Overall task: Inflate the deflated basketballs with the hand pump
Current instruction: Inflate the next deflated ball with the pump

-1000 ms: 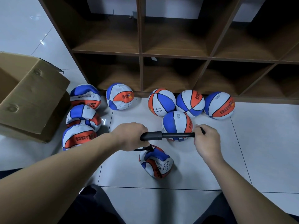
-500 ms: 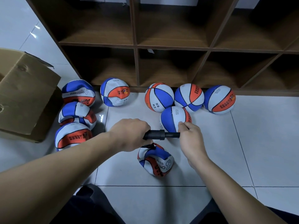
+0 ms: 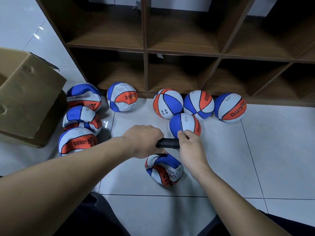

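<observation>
our left hand (image 3: 144,141) wraps the black pump (image 3: 167,143); our right hand (image 3: 190,147) grips its handle end. the crumpled basketball (image 3: 164,169) lies just below both grips.

The hand pump (image 3: 167,143) is matt black plastic. The crumpled basketball (image 3: 163,169) below it has a pebbled, rubbery skin, creased where it has caved in. The shelf unit (image 3: 179,53) shows brown wood grain, the floor tiles (image 3: 272,159) are glossy and pale, and the cardboard box (image 3: 29,99) is dull brown, dented.
</observation>
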